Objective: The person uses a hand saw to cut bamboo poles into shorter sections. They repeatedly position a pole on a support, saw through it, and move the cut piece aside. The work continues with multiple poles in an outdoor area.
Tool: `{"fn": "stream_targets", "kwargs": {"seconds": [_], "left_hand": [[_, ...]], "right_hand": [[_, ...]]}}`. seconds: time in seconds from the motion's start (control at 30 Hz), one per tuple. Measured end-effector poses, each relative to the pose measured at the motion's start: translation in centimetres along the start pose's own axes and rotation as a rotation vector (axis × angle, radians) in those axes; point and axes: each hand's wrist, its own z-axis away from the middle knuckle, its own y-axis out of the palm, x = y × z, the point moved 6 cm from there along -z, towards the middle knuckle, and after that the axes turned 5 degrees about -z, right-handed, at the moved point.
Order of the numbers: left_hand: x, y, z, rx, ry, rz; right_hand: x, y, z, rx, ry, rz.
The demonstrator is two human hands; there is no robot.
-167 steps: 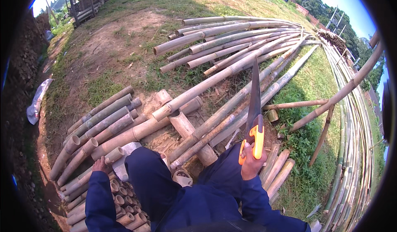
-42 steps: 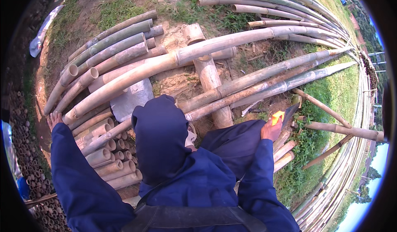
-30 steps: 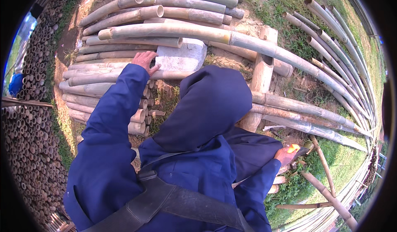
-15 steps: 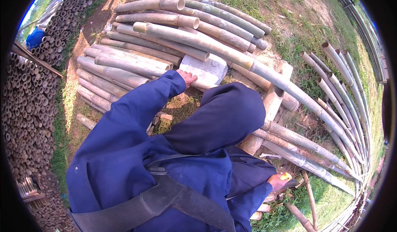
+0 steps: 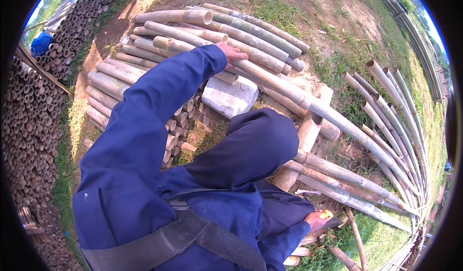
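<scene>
My left hand [image 5: 232, 55] is closed over a long bamboo pole [image 5: 275, 80], its fingers curled across the upper side. That pole slants from the stacked bamboo down to the right, over a wooden support [image 5: 310, 128]. Just below the hand lies a pale stone block [image 5: 230, 97]. Low on the right, beside my bent leg, my right hand [image 5: 316, 219] is closed around a tool with a yellow-orange end [image 5: 327, 214]. A dark, narrow part of it seems to stick out past the fingers; its kind is unclear.
Bamboo poles [image 5: 251, 29] lie stacked ahead. Short cut pieces [image 5: 178, 128] are piled by my left arm. More long poles [image 5: 386, 107] fan out at the right. A wall of bamboo ends [image 5: 34, 126] rises at far left. A thin stick [image 5: 356, 237] leans near my right hand.
My left hand has moved forward from beside the stone block onto the long bamboo pole. More of the stone's top now shows. My right hand keeps its hold beside my leg.
</scene>
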Motion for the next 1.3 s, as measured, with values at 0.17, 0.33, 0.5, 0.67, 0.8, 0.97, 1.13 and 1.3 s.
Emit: {"fn": "stream_targets", "kwargs": {"seconds": [0.17,0.33,0.5,0.67,0.8,0.97,1.13,1.3], "left_hand": [[0.2,-0.3,-1.1,-0.026,-0.012,0.189],[1.0,-0.3,-1.7,-0.023,-0.058,0.237],[-0.1,-4.0,-1.1,-0.078,-0.041,0.200],[1.6,-3.0,-0.9,-0.067,-0.013,0.209],[3.9,0.2,0.5,-0.020,-0.073,0.202],[1.8,0.9,-0.7,0.034,-0.057,0.238],[1.1,1.8,-2.3,0.104,-0.076,0.166],[3.1,1.5,-2.0,-0.002,-0.132,0.175]], "right_hand": [[-1.7,1.4,-0.4,-0.020,0.003,0.001],[-1.4,1.1,-0.1,-0.003,0.012,0.006],[-1.6,1.7,-0.4,-0.012,-0.020,0.043],[-3.2,2.0,-0.9,0.028,0.035,0.021],[-1.2,1.4,-0.3,0.061,0.026,0.013],[-1.8,1.2,0.0,0.003,0.014,0.039],[-1.1,1.0,0.1,0.023,0.016,-0.041],[-1.0,1.6,0.0,-0.013,0.015,-0.105]]}}
